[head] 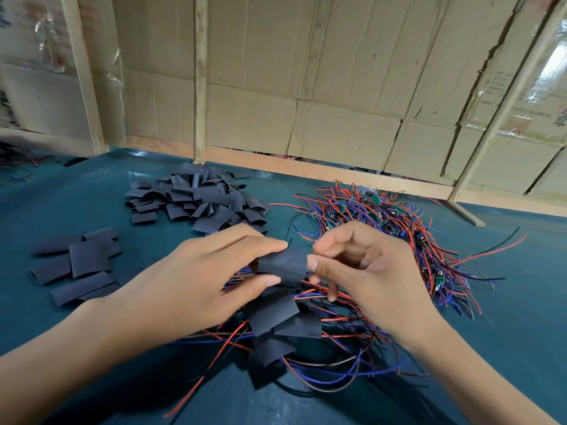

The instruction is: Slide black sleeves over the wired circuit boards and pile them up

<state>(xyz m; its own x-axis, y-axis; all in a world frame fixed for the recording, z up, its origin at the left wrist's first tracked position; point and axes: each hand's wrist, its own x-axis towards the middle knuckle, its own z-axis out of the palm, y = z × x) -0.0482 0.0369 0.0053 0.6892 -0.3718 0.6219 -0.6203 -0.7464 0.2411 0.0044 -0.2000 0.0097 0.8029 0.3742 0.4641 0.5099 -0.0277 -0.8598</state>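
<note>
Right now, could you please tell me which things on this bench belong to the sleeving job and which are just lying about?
In use:
- black sleeve pinched between left hand and right hand
- loose black sleeves
- unsleeved red-and-blue wired boards
- finished sleeved pile

Lying about:
- brown cardboard wall
- pale wooden strip

Black sleeve (pixel 282 265) (flattened) above sleeved pile (pixel 276 329).

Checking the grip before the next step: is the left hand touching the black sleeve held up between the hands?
Touching. The head view shows the left hand pinching the black sleeve, index finger on its top edge and thumb under its lower edge.
</note>
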